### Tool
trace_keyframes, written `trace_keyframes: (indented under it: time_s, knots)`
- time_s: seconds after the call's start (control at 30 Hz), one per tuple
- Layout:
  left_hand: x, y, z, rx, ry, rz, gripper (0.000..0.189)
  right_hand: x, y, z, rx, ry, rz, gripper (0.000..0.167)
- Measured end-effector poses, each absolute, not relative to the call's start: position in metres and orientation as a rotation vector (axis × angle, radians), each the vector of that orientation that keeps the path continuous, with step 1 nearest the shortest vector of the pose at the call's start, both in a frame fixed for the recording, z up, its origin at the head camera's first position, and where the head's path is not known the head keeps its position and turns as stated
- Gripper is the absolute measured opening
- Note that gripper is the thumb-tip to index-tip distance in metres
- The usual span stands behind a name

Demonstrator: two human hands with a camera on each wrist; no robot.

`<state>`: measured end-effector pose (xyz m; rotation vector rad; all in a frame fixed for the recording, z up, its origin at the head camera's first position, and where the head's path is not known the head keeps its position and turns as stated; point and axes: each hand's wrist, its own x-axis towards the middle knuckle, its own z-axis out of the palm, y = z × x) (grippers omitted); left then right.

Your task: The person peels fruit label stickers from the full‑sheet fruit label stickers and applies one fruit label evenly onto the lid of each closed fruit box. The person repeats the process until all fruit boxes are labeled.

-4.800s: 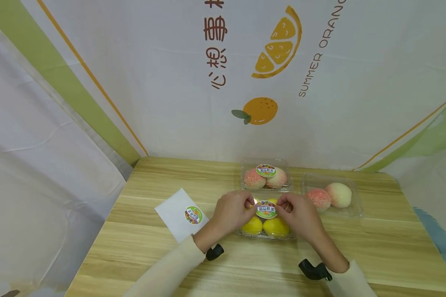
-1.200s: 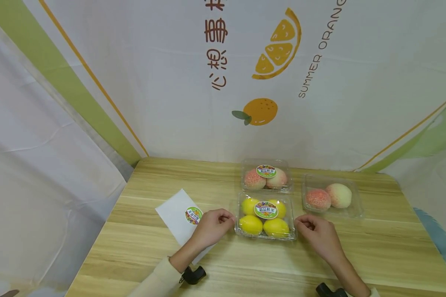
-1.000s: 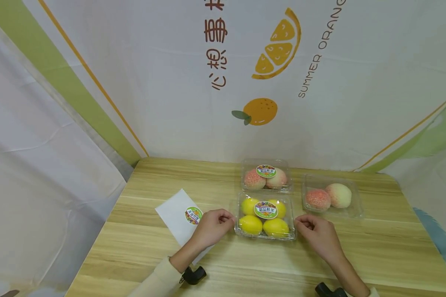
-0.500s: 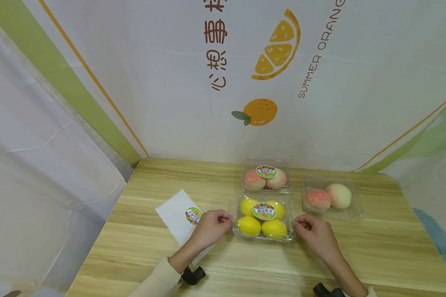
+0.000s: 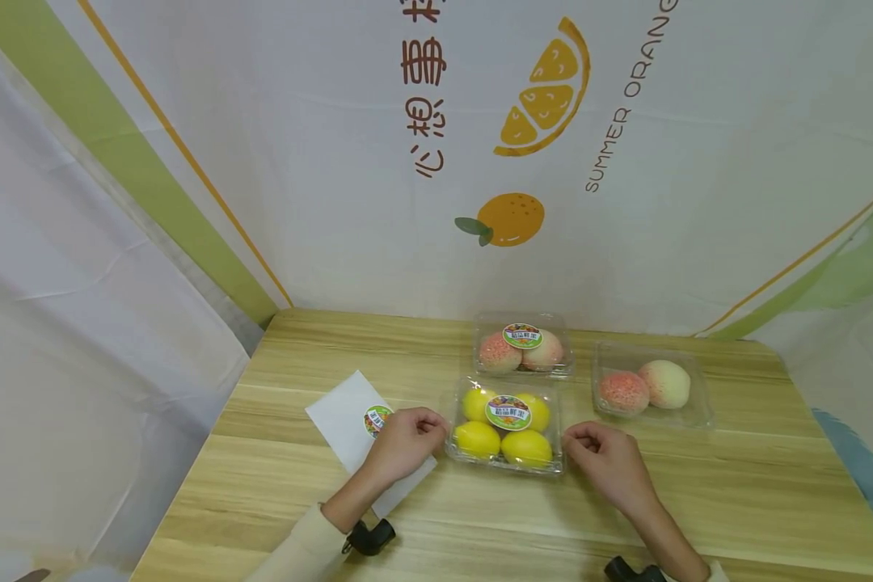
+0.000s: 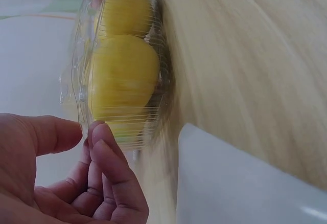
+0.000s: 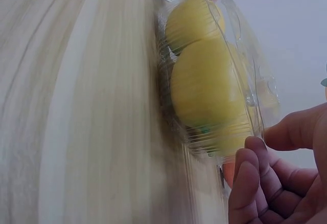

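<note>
A clear plastic fruit box (image 5: 505,467) with yellow lemons (image 5: 527,448) inside sits in front of me, its lid closed. An oval fruit label (image 5: 509,412) lies on the lid. My left hand (image 5: 406,444) pinches the box's left rim between thumb and fingers, as the left wrist view shows. At the opposite side, my right hand (image 5: 611,465) pinches the right rim; in the right wrist view its thumb and fingertips meet at the lid edge (image 7: 255,114). The box looks slightly turned in the head view. Whether its base is lifted, I cannot tell.
Behind stands a labelled clear box of peaches (image 5: 521,358). To the right, another peach box (image 5: 687,416) shows no label. A white backing sheet (image 5: 342,412) bearing one oval label (image 5: 375,420) lies partly under my left forearm on the wooden table (image 5: 735,493).
Earlier, both hands were at the label on the lemon box's lid. They moved out to the box's side rims, and over the last half second box and hands shifted left.
</note>
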<state>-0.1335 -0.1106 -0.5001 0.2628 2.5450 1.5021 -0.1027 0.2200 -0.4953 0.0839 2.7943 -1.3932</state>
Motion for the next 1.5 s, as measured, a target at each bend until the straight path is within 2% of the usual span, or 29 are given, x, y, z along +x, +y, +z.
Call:
trace_keyframes:
  time_s: [0.6, 1.1, 1.5]
  knots:
    - [-0.137, -0.126, -0.500, 0.181, 2.578, 1.512, 0.015, -0.105, 0.200, -0.498, 0.060, 2.747, -1.443, 0.010]
    - [-0.145, -0.140, -0.499, 0.087, 2.626, 1.517, 0.017, -0.111, 0.182, -0.500, -0.003, 2.778, -1.429, 0.004]
    - [-0.154, -0.149, -0.500, 0.041, 2.657, 1.543, 0.017, -0.111, 0.166, -0.500, -0.030, 2.740, -1.449, 0.007]
